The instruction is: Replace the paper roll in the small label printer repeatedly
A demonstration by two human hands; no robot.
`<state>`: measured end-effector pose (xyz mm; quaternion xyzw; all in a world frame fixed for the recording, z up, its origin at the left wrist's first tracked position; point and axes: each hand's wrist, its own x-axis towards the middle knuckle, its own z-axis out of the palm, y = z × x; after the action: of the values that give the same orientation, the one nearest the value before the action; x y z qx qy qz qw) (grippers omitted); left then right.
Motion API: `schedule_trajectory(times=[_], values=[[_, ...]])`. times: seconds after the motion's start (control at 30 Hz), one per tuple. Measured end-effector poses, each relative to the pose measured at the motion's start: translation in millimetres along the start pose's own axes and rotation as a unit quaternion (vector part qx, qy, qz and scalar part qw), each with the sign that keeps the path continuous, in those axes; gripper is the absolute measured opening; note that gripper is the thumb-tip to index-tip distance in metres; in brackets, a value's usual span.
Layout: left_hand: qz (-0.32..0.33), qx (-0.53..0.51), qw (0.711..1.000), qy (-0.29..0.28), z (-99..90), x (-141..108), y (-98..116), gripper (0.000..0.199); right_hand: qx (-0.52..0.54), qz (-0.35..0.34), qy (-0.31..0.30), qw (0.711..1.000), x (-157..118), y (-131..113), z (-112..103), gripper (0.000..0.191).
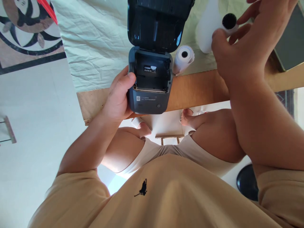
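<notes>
My left hand (121, 91) grips the left side of a dark label printer (150, 103), its thumb on the rim. The printer's black lid (158, 25) is swung up, and its inner bay shows no roll. Just right of the printer, a white paper roll (180, 62) with a dark core stands on the cloth. At the upper right, my right hand (244, 47) has its thumb and fingers around a small white roll (230, 27) with a black centre. A white bottle-like object (207, 28) is left of that hand.
A pale green cloth (95, 44) covers most of the wooden table (199, 88), whose front edge lies before my legs. A dark flat object (291, 41) lies at the far right. Something red (48, 11) is at the upper left.
</notes>
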<state>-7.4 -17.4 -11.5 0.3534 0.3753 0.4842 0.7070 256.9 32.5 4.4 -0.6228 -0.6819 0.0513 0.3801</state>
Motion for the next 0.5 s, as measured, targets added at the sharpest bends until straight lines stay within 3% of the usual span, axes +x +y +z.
schedule_trajectory(times=[0.17, 0.27, 0.5], values=[[0.002, -0.008, 1.0, -0.003, 0.2, -0.8, -1.3, 0.03, -0.045, -0.005, -0.031, 0.998, 3.2, -2.1, -1.2, 0.043], [0.004, -0.016, 1.0, -0.004, 0.3, -0.9, -1.6, 0.03, -0.041, -0.049, -0.041, 0.997, 3.3, -1.4, -0.7, 0.037], [0.003, -0.011, 1.0, -0.011, 2.0, -0.7, 0.4, 0.029, -0.041, -0.066, -0.055, 0.995, 1.0, -3.6, -0.6, 0.042]])
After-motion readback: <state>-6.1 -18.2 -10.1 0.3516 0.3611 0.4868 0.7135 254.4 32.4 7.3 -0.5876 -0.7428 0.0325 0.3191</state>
